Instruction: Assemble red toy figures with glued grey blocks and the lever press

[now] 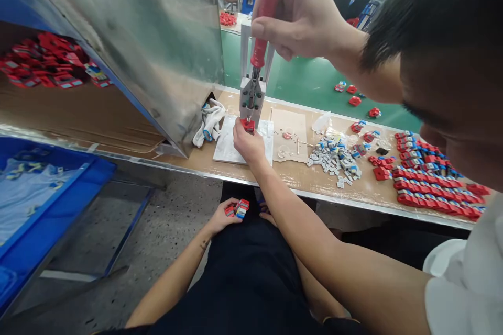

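Note:
Low over my lap, my left hand (223, 218) is closed on small red plastic parts (242, 209), one with white, yellow and blue on it. My right hand (268, 215) rests close by, mostly hidden behind a co-worker's forearm; only some fingers show, and whether they hold anything is unclear. On the bench ahead, the co-worker grips the red handle (264, 26) of a toggle press (252, 93) with one hand. The co-worker's other hand (250, 142) steadies a red part (247, 125) beneath the press.
A cardboard-covered bench (291, 180) carries small grey pieces (338, 159), rows of red assemblies (436, 188) and white gloves (210, 121). A metal panel (157, 36) rises at the left, with piled red parts (47, 63) beyond. Below stands a blue bin (51, 196). The co-worker leans in from the right.

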Action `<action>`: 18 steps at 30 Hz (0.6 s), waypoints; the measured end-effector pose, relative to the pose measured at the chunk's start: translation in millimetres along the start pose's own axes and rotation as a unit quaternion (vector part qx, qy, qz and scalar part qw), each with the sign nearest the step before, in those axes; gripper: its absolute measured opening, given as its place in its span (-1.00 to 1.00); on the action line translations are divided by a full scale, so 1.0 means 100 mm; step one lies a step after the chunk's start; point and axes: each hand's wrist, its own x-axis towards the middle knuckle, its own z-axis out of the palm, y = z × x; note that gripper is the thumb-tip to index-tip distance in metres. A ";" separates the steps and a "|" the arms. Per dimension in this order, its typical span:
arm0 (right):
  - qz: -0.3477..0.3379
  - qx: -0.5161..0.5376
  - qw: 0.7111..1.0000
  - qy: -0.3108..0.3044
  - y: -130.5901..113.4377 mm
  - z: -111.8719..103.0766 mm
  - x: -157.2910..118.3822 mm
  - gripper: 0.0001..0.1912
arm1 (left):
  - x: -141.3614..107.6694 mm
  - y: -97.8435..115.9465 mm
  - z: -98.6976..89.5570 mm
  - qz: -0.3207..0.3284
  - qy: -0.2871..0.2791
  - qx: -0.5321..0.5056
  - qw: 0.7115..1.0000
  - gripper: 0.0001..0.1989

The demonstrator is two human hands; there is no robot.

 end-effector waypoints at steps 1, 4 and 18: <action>-0.034 -0.135 0.990 -0.014 -0.04 0.00 0.02 -0.29 | 0.01 0.00 0.00 0.002 0.003 0.004 1.000 -0.38; -0.102 -0.416 0.902 -0.054 -0.14 -0.01 0.09 -0.32 | 0.02 -0.01 0.00 0.009 0.014 0.014 1.000 -0.39; 0.221 0.601 0.768 0.020 0.05 -0.01 -0.02 -0.57 | 0.07 -0.06 0.01 0.029 0.033 0.045 0.998 -0.39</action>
